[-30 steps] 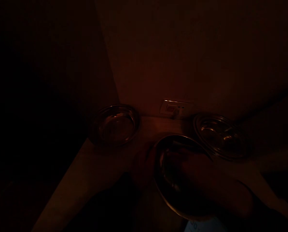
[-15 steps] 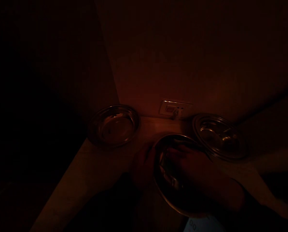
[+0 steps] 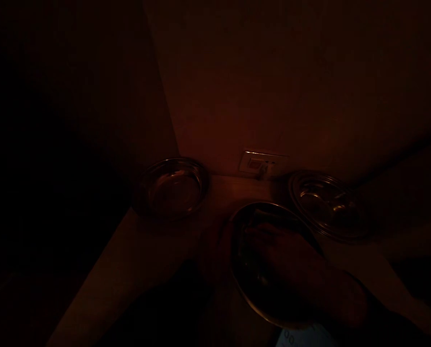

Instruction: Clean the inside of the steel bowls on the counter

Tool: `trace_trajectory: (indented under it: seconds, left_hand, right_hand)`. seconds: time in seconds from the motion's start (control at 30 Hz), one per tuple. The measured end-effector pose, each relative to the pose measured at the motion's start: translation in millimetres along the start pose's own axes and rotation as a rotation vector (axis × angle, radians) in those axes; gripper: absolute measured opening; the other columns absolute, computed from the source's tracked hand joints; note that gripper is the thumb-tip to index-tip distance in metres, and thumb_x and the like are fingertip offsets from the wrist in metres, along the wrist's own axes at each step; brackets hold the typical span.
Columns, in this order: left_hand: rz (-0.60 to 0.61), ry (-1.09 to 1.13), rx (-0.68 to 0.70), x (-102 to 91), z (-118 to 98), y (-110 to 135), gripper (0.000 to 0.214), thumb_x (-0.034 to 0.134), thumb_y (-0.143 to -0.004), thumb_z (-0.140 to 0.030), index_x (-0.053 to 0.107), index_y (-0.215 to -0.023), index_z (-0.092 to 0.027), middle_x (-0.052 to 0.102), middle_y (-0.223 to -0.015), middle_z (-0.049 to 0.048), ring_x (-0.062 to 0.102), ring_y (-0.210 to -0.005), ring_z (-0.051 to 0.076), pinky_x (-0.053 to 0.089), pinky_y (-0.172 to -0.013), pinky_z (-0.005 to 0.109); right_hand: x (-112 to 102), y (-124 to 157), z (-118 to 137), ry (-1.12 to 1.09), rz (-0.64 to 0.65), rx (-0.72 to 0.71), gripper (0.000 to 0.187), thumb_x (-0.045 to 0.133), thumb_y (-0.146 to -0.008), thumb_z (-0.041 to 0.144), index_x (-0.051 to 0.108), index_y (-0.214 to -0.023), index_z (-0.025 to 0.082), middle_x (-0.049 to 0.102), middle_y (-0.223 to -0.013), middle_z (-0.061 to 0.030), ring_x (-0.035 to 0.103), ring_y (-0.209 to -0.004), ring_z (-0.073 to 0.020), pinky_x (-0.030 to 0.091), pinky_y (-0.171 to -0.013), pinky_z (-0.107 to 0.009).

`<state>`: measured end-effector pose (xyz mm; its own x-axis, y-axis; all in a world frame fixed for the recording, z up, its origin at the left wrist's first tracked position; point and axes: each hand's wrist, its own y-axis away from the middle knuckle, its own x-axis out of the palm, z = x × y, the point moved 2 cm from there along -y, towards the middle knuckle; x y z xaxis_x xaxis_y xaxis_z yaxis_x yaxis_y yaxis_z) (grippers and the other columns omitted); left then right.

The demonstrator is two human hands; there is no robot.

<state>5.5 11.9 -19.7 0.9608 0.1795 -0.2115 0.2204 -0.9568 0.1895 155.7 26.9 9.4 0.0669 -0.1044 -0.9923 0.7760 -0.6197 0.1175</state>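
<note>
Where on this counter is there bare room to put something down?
Bare counter runs from the left plate to the front-left edge; a smaller patch lies between that plate, the wall socket and the held plate. Crowded where the held plate nears the right plate.

1. Very dim here: the left hand (image 3: 212,250) grips the left rim of a tilted steel plate (image 3: 262,314).
2. The right hand (image 3: 296,265) lies across the plate's inside; it's too dark to tell whether it grips anything.
3. On the counter (image 3: 128,270), a steel dish (image 3: 172,189) sits to the left and a second steel dish (image 3: 329,206) to the right, just behind the plate.
4. Between them, a wall socket (image 3: 260,164).
</note>
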Motion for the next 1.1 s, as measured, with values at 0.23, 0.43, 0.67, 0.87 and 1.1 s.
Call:
trace_trajectory:
  seconds: [0.23,0.43,0.67,0.87,1.1]
  left_hand:
    - [0.066,0.002,0.033,0.7,1.2,-0.6,0.035,0.039,-0.091,-0.033,0.065,-0.110,-0.020,0.072,-0.111,0.0064,0.065,-0.102,0.022,0.048,-0.092,0.037]
    - [0.013,-0.014,0.001,1.9,2.2,1.5,0.035,0.040,-0.091,-0.032,0.066,-0.111,-0.019,0.071,-0.114,0.0078,0.063,-0.108,0.024,0.044,-0.098,0.038]
    - [0.010,-0.042,-0.012,1.4,0.1,0.9,0.035,0.041,-0.089,-0.029,0.067,-0.111,-0.019,0.071,-0.113,0.0084,0.063,-0.105,0.024,0.044,-0.100,0.040]
    - [-0.043,-0.071,-0.030,1.5,2.8,0.7,0.034,0.043,-0.089,-0.033,0.068,-0.109,-0.021,0.071,-0.114,0.0073,0.062,-0.109,0.026,0.044,-0.101,0.041]
    - [0.032,-0.051,0.016,1.4,2.0,-0.2,0.035,0.040,-0.090,-0.032,0.067,-0.109,-0.019,0.072,-0.112,0.0080,0.065,-0.103,0.024,0.047,-0.096,0.038]
  right_hand:
    - [-0.9,3.4,0.4,-0.039,0.026,0.010,0.034,0.057,-0.084,0.004,0.064,-0.116,0.016,0.066,-0.121,-0.0094,0.061,-0.109,-0.0264,0.054,-0.085,-0.040]
    - [-4.7,5.5,3.2,-0.057,0.094,0.055,0.033,0.056,-0.084,0.002,0.066,-0.112,0.017,0.070,-0.110,-0.0080,0.066,-0.096,-0.0251,0.056,-0.076,-0.039]
    - [0.5,2.0,-0.9,-0.057,0.018,0.012,0.033,0.061,-0.083,0.008,0.065,-0.114,0.017,0.068,-0.117,-0.0089,0.062,-0.107,-0.0269,0.055,-0.082,-0.039]
    - [4.7,4.0,-5.2,-0.056,0.002,-0.007,0.038,0.056,-0.082,0.002,0.065,-0.116,0.018,0.067,-0.120,-0.0085,0.062,-0.107,-0.0257,0.054,-0.082,-0.037]
    - [1.8,3.4,-1.9,-0.100,0.049,-0.002,0.030,0.058,-0.083,0.003,0.067,-0.108,0.017,0.071,-0.107,-0.0064,0.064,-0.098,-0.0243,0.054,-0.079,-0.037]
